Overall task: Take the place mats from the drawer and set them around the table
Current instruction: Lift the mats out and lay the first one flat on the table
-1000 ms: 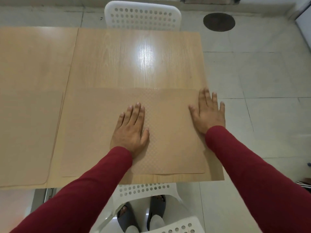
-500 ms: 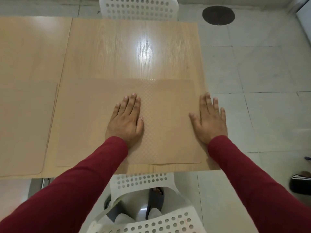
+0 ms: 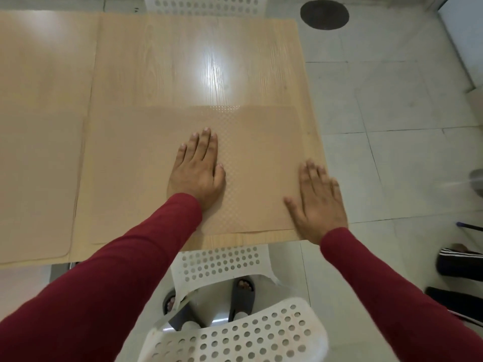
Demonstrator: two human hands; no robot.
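Observation:
A tan place mat (image 3: pixel 261 152) with a fine dotted texture lies flat at the near right end of the light wooden table (image 3: pixel 198 53). A second mat edge peeks out beneath it along the near side. My left hand (image 3: pixel 197 171) rests flat on the mat's middle, fingers straight. My right hand (image 3: pixel 317 202) is spread flat over the mat's near right corner and the table edge, slightly blurred. Another tan place mat (image 3: pixel 34 184) lies on the near left part of the table.
A white perforated plastic chair (image 3: pixel 230 333) stands between me and the table, and another white chair (image 3: pixel 206 6) is tucked in at the far side. Grey tiled floor with a dark round drain cover (image 3: pixel 324 14) lies to the right. Someone's sandalled foot (image 3: pixel 457 259) is at the right edge.
My right hand has slid back toward me along the mat's right edge to its near corner. My left hand stays flat on the mat. The camera has tilted down slightly.

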